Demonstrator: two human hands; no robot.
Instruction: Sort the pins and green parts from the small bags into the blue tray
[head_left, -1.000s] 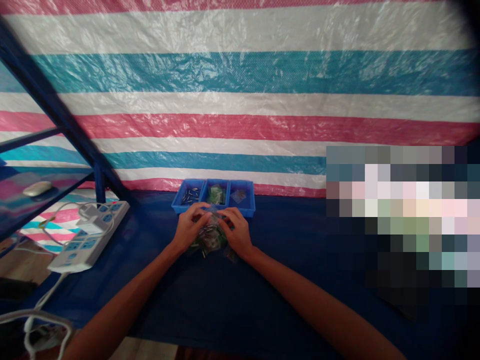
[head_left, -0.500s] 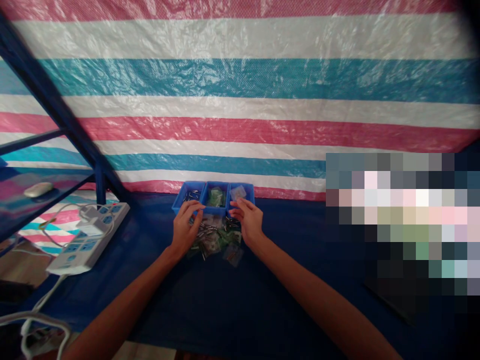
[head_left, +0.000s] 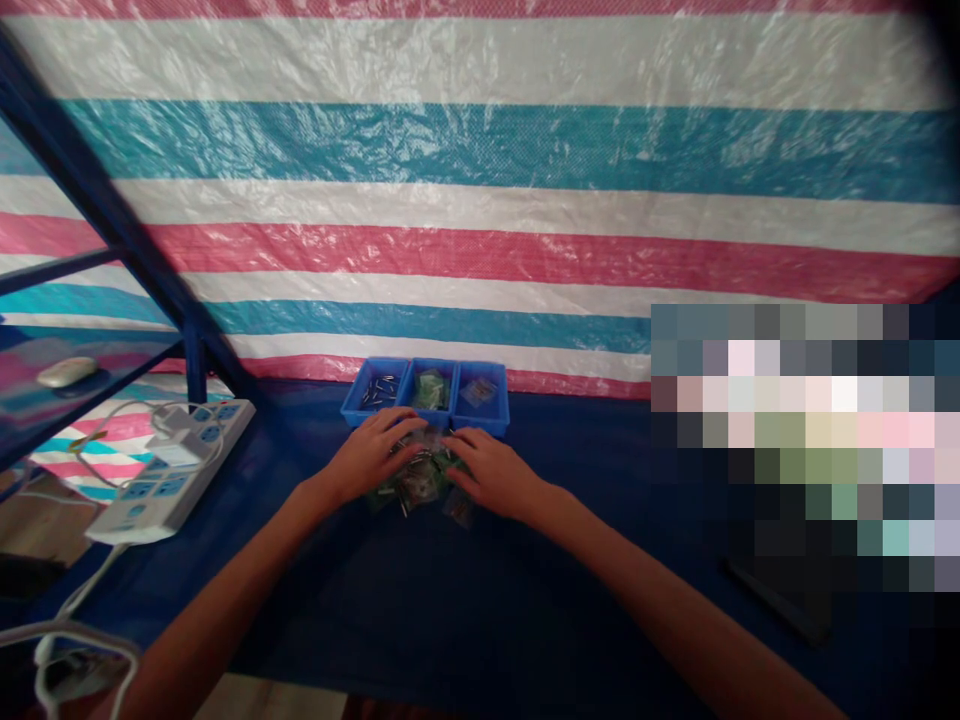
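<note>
My left hand [head_left: 373, 455] reaches onto the left side of a mixed pile [head_left: 420, 480] of small metal pins and clear packets, fingers stretched and thumb apart. Over the pile's right side, my right hand [head_left: 495, 472] lies with its fingers spread, touching the upper pieces. Right behind are three joined blue bins. Loose metal pins lie in the left bin [head_left: 369, 408], packets with green contents in the middle bin [head_left: 432, 418], and a clear packet [head_left: 478, 392] in the right bin [head_left: 501, 412]. What lies under my fingertips is partly hidden.
A white power strip [head_left: 176, 475] with plugs and cables stands on the left of the dark blue table [head_left: 420, 610]. A pale computer mouse [head_left: 67, 372] rests on a shelf at the left. Striped plastic sheeting [head_left: 450, 150] hangs behind. The right side is pixelated.
Both hands have come down from near the bins' front edges onto the pile, and closer together. The clear packet by my right fingers now lies in the right bin.
</note>
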